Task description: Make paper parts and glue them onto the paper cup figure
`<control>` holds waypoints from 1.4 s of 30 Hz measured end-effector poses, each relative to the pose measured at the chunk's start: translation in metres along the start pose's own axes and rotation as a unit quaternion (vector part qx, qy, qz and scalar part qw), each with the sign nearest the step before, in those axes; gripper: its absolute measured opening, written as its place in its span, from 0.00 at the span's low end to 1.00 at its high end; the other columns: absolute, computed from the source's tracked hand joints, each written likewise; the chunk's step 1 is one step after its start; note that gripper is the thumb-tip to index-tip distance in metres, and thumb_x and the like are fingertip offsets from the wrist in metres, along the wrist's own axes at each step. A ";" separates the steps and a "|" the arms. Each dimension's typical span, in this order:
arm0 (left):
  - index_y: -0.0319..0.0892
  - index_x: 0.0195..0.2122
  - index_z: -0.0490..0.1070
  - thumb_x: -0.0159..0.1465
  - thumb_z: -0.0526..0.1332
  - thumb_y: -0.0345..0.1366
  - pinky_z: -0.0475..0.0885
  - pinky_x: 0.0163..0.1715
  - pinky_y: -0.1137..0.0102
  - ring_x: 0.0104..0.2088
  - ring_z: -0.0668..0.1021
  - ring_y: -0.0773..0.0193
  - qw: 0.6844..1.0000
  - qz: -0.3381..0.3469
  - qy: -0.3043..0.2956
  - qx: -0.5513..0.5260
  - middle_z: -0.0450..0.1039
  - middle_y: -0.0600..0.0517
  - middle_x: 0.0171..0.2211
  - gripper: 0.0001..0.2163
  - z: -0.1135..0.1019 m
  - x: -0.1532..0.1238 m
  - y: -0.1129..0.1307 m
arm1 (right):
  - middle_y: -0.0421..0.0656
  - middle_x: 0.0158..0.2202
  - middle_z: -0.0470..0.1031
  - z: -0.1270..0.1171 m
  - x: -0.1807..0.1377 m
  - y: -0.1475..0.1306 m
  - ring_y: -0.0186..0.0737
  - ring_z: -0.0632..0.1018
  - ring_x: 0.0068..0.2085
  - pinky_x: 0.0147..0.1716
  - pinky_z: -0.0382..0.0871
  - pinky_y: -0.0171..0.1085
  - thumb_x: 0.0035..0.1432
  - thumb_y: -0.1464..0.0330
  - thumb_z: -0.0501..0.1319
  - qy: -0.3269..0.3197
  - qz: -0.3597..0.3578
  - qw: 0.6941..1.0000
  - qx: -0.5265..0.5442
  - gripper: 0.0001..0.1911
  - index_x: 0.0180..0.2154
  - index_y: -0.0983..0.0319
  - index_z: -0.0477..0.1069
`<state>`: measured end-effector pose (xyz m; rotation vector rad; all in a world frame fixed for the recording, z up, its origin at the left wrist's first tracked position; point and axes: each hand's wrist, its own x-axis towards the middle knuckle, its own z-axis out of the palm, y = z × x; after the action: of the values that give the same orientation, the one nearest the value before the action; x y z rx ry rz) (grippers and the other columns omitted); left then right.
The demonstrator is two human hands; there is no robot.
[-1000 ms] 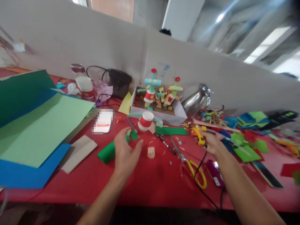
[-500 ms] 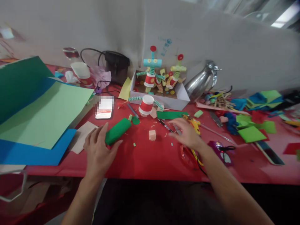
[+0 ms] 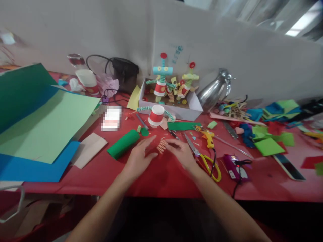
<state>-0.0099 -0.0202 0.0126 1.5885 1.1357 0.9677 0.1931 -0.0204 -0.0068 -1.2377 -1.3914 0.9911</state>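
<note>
My right hand (image 3: 181, 152) pinches a small pink folded paper spring (image 3: 161, 146), its pleats stretched apart over the red table. On the spring's other side my left hand (image 3: 141, 155) is open, thumb and fingers spread and apart from it. A green paper tube (image 3: 123, 144) lies left of my left hand. Beyond the hands stands a red and white paper cup (image 3: 156, 116) with pleated green paper arms. Scissors with yellow handles (image 3: 207, 164) and a yellow glue gun (image 3: 208, 137) lie to the right of my right hand.
A white box (image 3: 174, 112) with paper robots stands at the back, a steel jug (image 3: 213, 90) beside it. Large coloured sheets (image 3: 50, 127) cover the left side. A purple device (image 3: 236, 168), a phone (image 3: 289, 168) and paper pieces (image 3: 268, 145) lie right.
My left hand has let go of the green tube and moved right. My right hand has moved left and taken the pink folded paper, which is now stretched into a spring.
</note>
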 end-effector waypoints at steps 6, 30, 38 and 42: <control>0.49 0.57 0.70 0.56 0.67 0.34 0.73 0.50 0.61 0.47 0.77 0.59 0.978 -0.044 -0.075 -0.188 0.73 0.48 0.55 0.26 -0.007 0.038 0.032 | 0.43 0.43 0.81 0.009 0.024 -0.031 0.45 0.80 0.47 0.52 0.72 0.46 0.55 0.61 0.67 0.008 -0.012 0.991 0.131 0.13 0.42 0.57 0.78; 0.44 0.44 0.73 0.59 0.66 0.37 0.70 0.51 0.67 0.47 0.77 0.62 0.941 0.029 0.059 -0.332 0.75 0.49 0.47 0.12 0.008 0.072 0.044 | 0.42 0.50 0.78 -0.004 0.065 -0.074 0.43 0.77 0.53 0.54 0.72 0.45 0.60 0.70 0.62 -0.007 -0.245 0.963 -0.113 0.13 0.46 0.54 0.76; 0.45 0.44 0.70 0.56 0.68 0.35 0.71 0.48 0.67 0.48 0.77 0.61 0.925 0.053 0.122 -0.356 0.75 0.49 0.46 0.15 0.017 0.074 0.041 | 0.45 0.49 0.78 -0.005 0.073 -0.070 0.43 0.79 0.50 0.50 0.75 0.44 0.58 0.66 0.65 -0.043 -0.185 0.981 -0.042 0.07 0.40 0.56 0.77; 0.46 0.46 0.68 0.57 0.67 0.36 0.70 0.50 0.65 0.50 0.76 0.60 0.922 0.062 0.156 -0.348 0.73 0.48 0.48 0.16 0.018 0.072 0.040 | 0.44 0.45 0.79 -0.008 0.082 -0.071 0.43 0.80 0.47 0.49 0.75 0.45 0.55 0.64 0.68 -0.026 -0.185 0.982 -0.036 0.09 0.40 0.57 0.76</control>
<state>0.0351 0.0388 0.0524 0.9502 0.7583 1.5423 0.1887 0.0504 0.0760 -0.9603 -1.6381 0.7223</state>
